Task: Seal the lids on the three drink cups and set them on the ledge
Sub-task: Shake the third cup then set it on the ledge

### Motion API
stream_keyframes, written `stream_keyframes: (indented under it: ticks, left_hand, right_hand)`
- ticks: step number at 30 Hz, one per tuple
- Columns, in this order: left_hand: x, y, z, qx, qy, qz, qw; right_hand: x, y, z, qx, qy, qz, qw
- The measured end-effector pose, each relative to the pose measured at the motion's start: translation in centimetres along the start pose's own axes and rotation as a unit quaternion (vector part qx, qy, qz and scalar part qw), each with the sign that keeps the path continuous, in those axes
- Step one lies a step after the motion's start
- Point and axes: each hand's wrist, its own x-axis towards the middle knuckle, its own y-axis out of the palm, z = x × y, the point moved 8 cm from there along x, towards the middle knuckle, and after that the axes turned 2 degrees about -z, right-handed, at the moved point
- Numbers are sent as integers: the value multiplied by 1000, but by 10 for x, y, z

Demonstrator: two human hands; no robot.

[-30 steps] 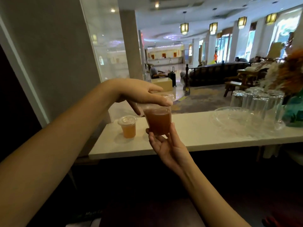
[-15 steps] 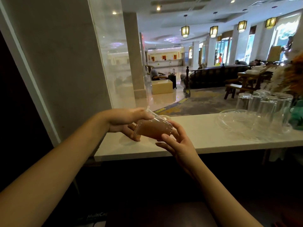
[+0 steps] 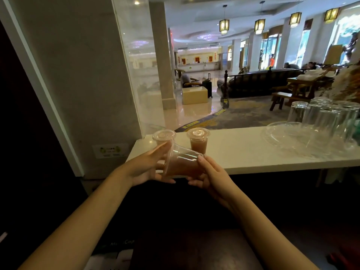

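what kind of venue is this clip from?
Probably a hotel lobby bar or drinks counter: a reception desk across a polished hall, a suitcase by the seating, upturned glasses on the white ledge.

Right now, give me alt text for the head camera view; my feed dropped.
Both hands hold a lidded cup of brownish drink tipped on its side at the near edge of a white ledge, left hand at the lid end, right hand at the base. Two more lidded cups stand upright on the ledge behind.
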Motion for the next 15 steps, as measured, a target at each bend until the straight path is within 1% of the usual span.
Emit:
stream_keyframes:
  ticks: [2, 5, 7, 10, 13, 15]
  left_hand:
    - [0, -1, 9, 19, -49, 13, 998]
    - [0, -1, 11, 44, -59, 12, 997]
    - [1, -2, 14, 34, -43, -5, 998]
    - [4, -4, 22, 14, -3, -19, 1000]
    - [2, -6, 22, 54, 76, -21, 995]
    - [0, -5, 24, 72, 94, -10, 993]
  right_hand:
    - [0, -1, -4, -20, -1, 5, 1000]
    - [1, -2, -11, -33, 15, 13, 999]
    - [2, -4, -15, -30, 34, 14, 999]
    - [3, -3, -23, -53, 88, 1, 995]
    - [3, 0, -31, -108, 123, -3, 987]
    - [2, -1, -33, -86, 113, -7, 990]
